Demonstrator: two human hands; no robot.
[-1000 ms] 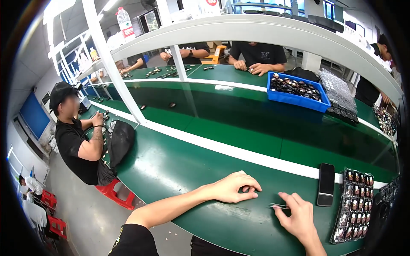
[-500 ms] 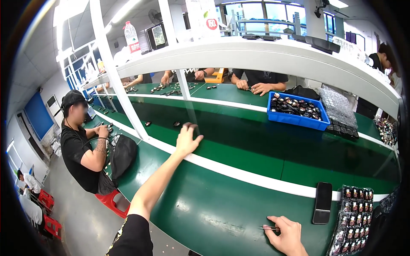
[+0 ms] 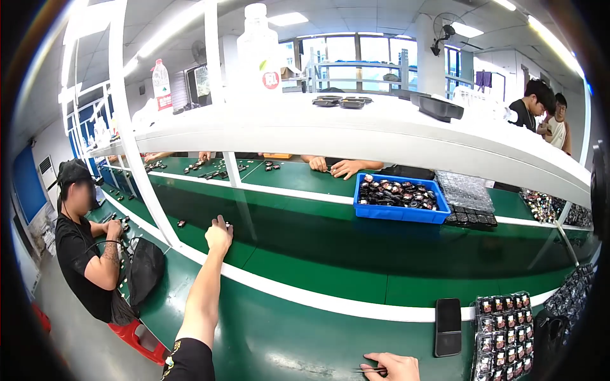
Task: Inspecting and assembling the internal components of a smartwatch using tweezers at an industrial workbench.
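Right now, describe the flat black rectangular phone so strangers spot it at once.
On the near green tabletop, find the bare right hand. Beyond it, to the right, the flat black rectangular phone lies left of a clear plastic tray of small dark parts in rows. Unlike them, it is one smooth slab.

Lg btl (image 3: 259,63) on wht shelf (image 3: 356,132)

Blk short L sleeve (image 3: 194,363) w/ yellow print (image 3: 169,361); L hand (image 3: 219,237) bare
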